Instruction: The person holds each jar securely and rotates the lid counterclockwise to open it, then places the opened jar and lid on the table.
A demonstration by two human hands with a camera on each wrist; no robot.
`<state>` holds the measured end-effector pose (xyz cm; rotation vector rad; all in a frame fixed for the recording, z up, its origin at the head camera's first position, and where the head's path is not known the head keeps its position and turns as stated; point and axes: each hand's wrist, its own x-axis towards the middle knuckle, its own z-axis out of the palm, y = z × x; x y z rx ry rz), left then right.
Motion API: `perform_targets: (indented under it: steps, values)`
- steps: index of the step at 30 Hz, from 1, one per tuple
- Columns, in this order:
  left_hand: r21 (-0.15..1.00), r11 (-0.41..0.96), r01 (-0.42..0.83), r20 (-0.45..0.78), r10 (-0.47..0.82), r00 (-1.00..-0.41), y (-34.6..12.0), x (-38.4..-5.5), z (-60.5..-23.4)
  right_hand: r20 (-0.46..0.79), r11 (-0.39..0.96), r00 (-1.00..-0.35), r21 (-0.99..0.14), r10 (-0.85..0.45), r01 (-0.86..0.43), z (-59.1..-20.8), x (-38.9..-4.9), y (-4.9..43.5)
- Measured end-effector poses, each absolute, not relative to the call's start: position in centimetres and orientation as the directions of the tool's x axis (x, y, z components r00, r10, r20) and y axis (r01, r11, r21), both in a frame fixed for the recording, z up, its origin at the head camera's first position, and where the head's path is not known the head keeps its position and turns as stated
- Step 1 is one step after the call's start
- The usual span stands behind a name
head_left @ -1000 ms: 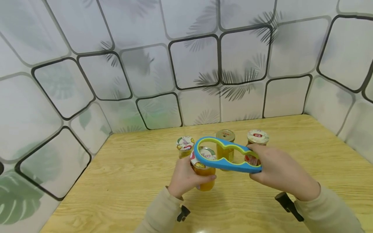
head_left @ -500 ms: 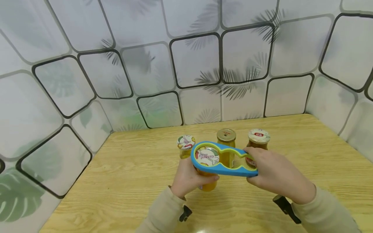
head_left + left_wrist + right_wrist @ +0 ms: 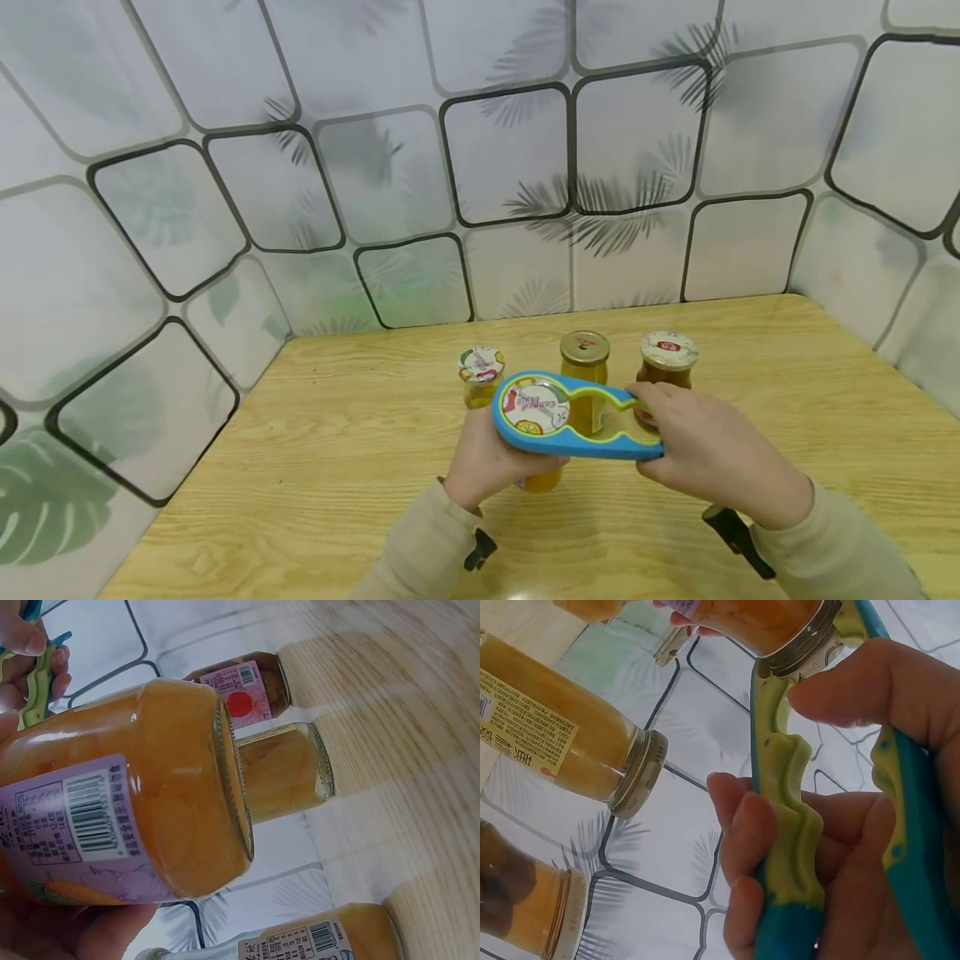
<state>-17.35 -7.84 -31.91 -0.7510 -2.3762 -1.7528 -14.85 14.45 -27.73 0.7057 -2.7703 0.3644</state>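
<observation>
At the near middle of the wooden table (image 3: 337, 467): one jar (image 3: 165, 795), purple label, orange contents, held by the left hand (image 3: 486, 468), fingers wrapped round its body; seemingly lifted, though contact with the table cannot be told. Atop it: one printed lid (image 3: 534, 407), on the jar, ringed by the wide end of a blue-and-green opener (image 3: 592, 447); whether the ribbed inside bites is unclear. Right hand (image 3: 718, 454): fingers curled round the opener's handles, gripping them. Step in hand, by judgement: seating the opener on the lid. Next move appears to call for squeezing the handles snug, the jar held firm, then a turn. Just behind, to the left: one small jar (image 3: 478, 393), printed top, yellowish contents. Behind, centre: one gold-topped jar (image 3: 585, 367), pale yellow contents. Behind, right: one white-topped jar (image 3: 514, 892), dark round fruit in amber liquid. Farthest: patterned wall (image 3: 502, 167).
</observation>
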Motion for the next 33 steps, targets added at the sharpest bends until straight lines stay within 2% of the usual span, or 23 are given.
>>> perform_targets:
  steps: [4, 8, 16, 22, 28, 33]
  values:
    - [0.875, 0.235, 0.423, 0.341, 0.321, -0.883, -7.7, -16.8, -31.2, 0.302, 0.856, -0.855, -0.177, -0.422, -0.485, -27.7, -14.8, 14.4]
    - [0.869, 0.256, 0.423, 0.336, 0.323, -0.885, -7.8, -17.4, -32.0, 0.303, 0.858, -0.856, -0.175, -0.420, -0.483, -27.6, -14.8, 14.4]
    - [0.867, 0.226, 0.444, 0.357, 0.341, -0.870, -8.1, -18.1, -33.2, 0.371, 0.854, -0.824, -0.132, -0.429, -0.504, -27.4, -14.4, 14.3]
    - [0.862, 0.166, 0.479, 0.404, 0.346, -0.847, -8.0, -18.1, -32.9, 0.492, 0.859, -0.748, -0.002, -0.444, -0.511, -27.8, -14.1, 14.0]
    - [0.864, 0.120, 0.489, 0.432, 0.323, -0.842, -7.7, -17.4, -31.9, 0.633, 0.864, -0.629, 0.132, -0.451, -0.487, -28.4, -14.3, 13.4]
    - [0.836, 0.065, 0.545, 0.511, 0.272, -0.816, -7.4, -17.8, -33.2, 0.651, 0.868, -0.620, 0.129, -0.439, -0.480, -28.4, -14.0, 13.2]
